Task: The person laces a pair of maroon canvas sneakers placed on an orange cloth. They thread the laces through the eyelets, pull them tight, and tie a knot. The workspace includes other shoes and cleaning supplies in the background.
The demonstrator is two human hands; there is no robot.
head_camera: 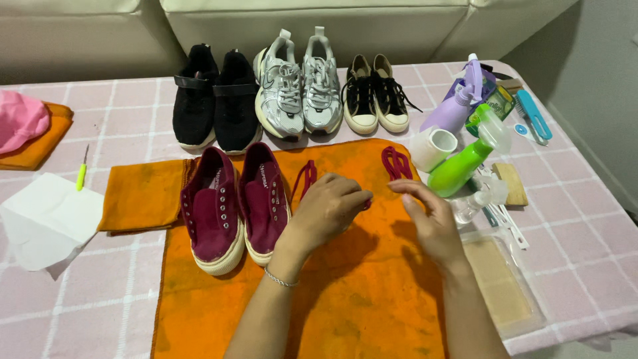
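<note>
While both hands hover over the big orange cloth [345, 299] that covers the middle of the pink checked table [585, 246], the risks come mostly from crowding, and they shrink with the things involved. The cloth itself hangs to the near table edge under the forearms, so in my judgement a dragging arm could pull it and shift everything lying on it. The maroon shoes [236, 206], laceless with their eyelets bare, sit on the cloth just beside the left hand [332, 209]; a careless sweep of that wrist could knock the nearer one askew. To the right, the green spray bottle [465, 163] leans among a purple bottle [458, 103] and a white cup [432, 147], near the right hand [428, 223]; an outward elbow could tip it and wet the cloth. One coiled maroon lace [397, 163] lies well clear beyond the right hand, and could be mixed up or snagged. The lace being worked, the maroon shoelace [306, 179], runs from the cloth under the left hand, whose fingers are curled closed on it, though the pinch itself is hidden; the right hand is half open, fingertips drawn narrow, and I cannot tell whether it holds the lace end. A loose pinch would let the end slip free.
</note>
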